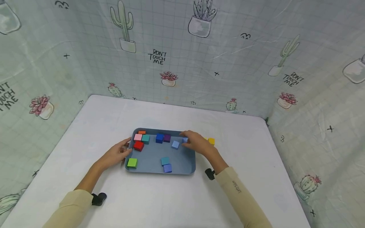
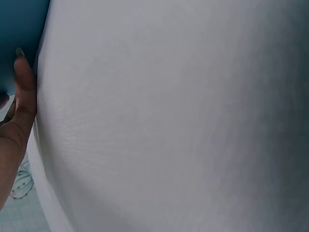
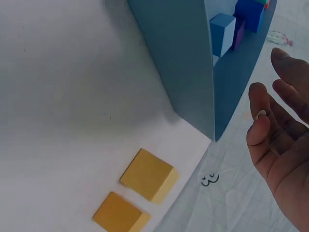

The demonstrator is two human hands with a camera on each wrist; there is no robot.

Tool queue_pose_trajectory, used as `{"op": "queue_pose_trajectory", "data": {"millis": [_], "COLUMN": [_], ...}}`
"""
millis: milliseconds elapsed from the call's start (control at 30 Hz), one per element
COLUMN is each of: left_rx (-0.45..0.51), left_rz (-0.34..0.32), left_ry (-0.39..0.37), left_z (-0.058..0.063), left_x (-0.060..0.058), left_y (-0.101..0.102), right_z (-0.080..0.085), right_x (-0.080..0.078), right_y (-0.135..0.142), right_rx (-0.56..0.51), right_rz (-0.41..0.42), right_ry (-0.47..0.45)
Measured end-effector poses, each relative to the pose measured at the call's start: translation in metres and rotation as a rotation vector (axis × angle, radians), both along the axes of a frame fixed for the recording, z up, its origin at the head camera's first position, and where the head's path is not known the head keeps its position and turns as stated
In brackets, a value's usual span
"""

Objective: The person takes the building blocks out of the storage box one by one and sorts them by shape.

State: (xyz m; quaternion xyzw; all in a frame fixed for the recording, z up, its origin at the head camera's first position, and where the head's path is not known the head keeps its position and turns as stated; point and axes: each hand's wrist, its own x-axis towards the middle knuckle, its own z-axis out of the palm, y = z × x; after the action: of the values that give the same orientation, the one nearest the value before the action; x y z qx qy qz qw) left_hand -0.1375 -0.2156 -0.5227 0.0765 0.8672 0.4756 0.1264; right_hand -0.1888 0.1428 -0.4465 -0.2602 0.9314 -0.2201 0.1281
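Observation:
A shallow blue-grey tray (image 1: 151, 173) lies on the white table, with colored blocks in it. My left hand (image 1: 115, 154) rests against the tray's left side, thumb and fingers spread along the wall; the thumb (image 2: 25, 84) lies on that wall in the left wrist view. Over the tray's right end hovers my right hand (image 1: 196, 142), its fingers loosely bent and nothing between them in the right wrist view. Close beside its fingertips, partly covered, is a pale blue block (image 1: 185, 140). A light blue block (image 1: 175, 144) sits a little to the left.
Red (image 1: 138, 146), pink (image 1: 138, 137), teal (image 1: 145, 139) and orange blocks (image 1: 141, 132) cluster at the tray's back left. A green block (image 1: 132, 163) sits front left; dark blue (image 1: 159, 138) and purple blocks (image 1: 167, 138) at the back. Two yellow blocks (image 3: 148, 175) lie outside, right.

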Motion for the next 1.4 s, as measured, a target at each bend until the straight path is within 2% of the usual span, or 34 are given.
{"op": "queue_pose_trajectory", "data": {"millis": [167,400,600,833,1033,1400], "left_rx": [-0.034,-0.001,-0.054,0.016,0.009,0.000], "left_rz": [-0.011,0.008,0.005,0.013,0.021,0.032], "left_ry": [0.024,0.005,0.026,-0.003,-0.010,-0.008], "left_z": [0.001,-0.001,-0.001,-0.001,-0.002,-0.005], "left_x": [0.001,0.002,0.002,0.001,0.002,0.001], "left_y": [-0.001,0.001,0.000,0.000,0.000,0.000], "right_z": [-0.003,-0.007,-0.006,-0.006,-0.011,-0.020], "right_x": [-0.004,-0.011,-0.017,-0.020,-0.020,-0.024], "right_y": [-0.011,-0.024,-0.036,-0.048,-0.056,-0.071], "right_rx": [0.028,0.053,0.076,0.079,0.072,0.129], "right_rz": [0.018,0.021,0.041,0.067,0.061,0.054], "right_ry": [0.016,-0.017,-0.005,-0.016,-0.023,0.008]}}
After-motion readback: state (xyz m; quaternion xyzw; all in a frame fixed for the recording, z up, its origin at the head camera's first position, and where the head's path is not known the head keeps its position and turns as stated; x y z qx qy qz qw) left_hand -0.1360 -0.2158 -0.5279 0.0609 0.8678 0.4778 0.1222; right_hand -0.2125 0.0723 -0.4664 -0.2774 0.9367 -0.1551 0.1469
